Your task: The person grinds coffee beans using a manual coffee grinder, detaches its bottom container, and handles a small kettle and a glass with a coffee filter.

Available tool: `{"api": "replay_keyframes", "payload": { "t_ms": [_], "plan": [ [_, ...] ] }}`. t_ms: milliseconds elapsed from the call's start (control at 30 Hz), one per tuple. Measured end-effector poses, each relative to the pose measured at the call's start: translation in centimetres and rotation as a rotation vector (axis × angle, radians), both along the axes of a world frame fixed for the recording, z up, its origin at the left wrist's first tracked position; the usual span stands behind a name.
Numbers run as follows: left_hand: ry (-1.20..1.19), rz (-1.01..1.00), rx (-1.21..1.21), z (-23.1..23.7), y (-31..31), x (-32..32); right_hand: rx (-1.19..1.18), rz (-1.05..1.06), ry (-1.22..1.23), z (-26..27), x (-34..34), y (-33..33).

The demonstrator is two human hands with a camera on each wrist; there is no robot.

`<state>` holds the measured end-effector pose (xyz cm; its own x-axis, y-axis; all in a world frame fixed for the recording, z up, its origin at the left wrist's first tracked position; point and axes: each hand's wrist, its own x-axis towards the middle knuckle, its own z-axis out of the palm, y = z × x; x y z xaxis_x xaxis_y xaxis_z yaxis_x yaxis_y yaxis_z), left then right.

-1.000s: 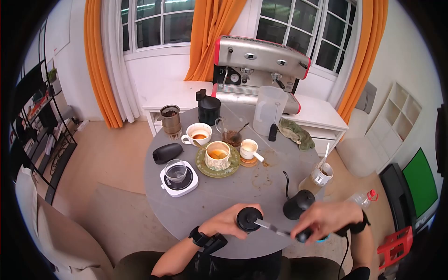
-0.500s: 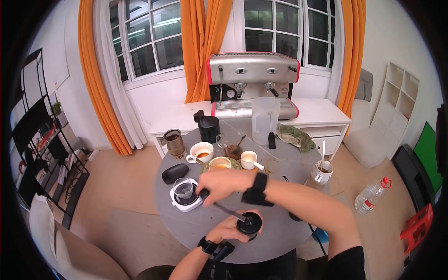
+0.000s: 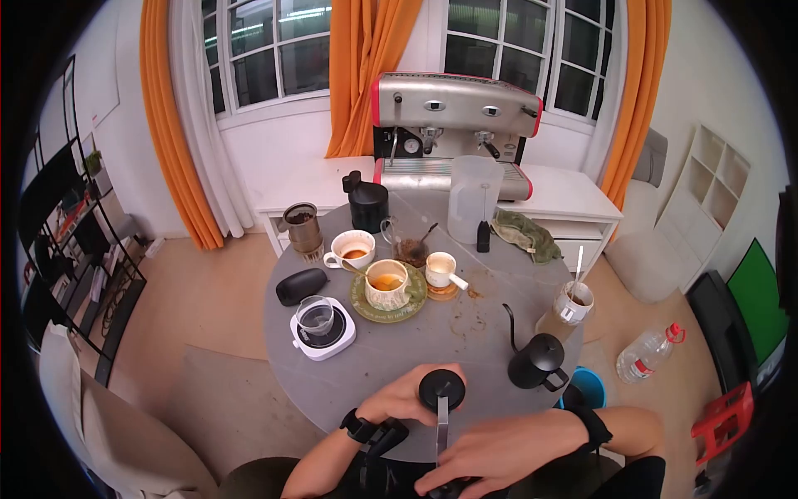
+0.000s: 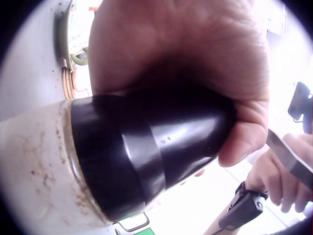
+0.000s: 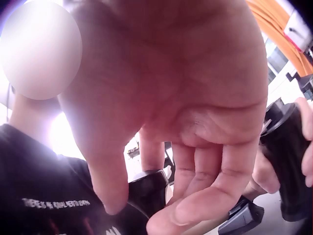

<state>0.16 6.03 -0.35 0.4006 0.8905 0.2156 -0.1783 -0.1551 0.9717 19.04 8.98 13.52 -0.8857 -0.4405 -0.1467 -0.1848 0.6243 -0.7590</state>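
The black cylindrical hand grinder (image 3: 441, 387) is held lid up at the near edge of the round grey bench (image 3: 391, 353), close to the person's body; whether its base touches the bench I cannot tell. The left hand (image 3: 406, 394) has its fingers curled round the black upper body, and the left wrist view shows a pale lower chamber (image 4: 34, 161) dotted with brown specks. The flat metal crank arm (image 3: 442, 428) points back toward the person, and the right hand (image 3: 519, 453) has its thumb and fingers bent about the black knob (image 5: 146, 193) at its end.

Brown stains (image 3: 468, 323) mark the bench's middle, right of the olive-green plate (image 3: 363, 308) that carries a cream cup (image 3: 386, 293). A white square scale (image 3: 339, 343) stands left of the plate, a black gooseneck kettle (image 3: 534, 363) near the right edge.

Behind the bench, a silver espresso machine with red side panels (image 3: 457, 104) sits on a white cabinet (image 3: 565, 195), below windows hung with orange curtains (image 3: 370, 75). On the beige floor (image 3: 179, 303), to the right, stand a clear plastic bottle with a red cap (image 3: 644, 358) and a red stool (image 3: 721, 424).
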Motion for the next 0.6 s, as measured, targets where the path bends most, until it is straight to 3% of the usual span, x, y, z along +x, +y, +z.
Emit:
{"api": "replay_keyframes", "payload": {
  "t_ms": [100,200,400,500,600],
  "plan": [
    [0.006,-0.003,0.009,0.0,0.0,0.0,0.089,-0.063,-0.101,1.0,1.9,0.1],
    [0.04,-0.008,-0.002,0.1,-0.1,0.0,0.044,-0.167,-0.045,0.5,3.3,-0.1],
    [0.02,-0.011,-0.006,0.3,-0.2,-0.1,-0.202,-0.295,-0.14,-2.0,4.0,1.1],
    [0.094,0.015,0.038,-0.1,-0.1,-0.3,-0.171,-0.569,0.054,-3.6,4.2,2.0],
    [0.139,0.05,0.027,-0.2,-0.2,-0.2,-0.188,-0.684,0.13,-4.6,3.3,1.6]
  ]
}}
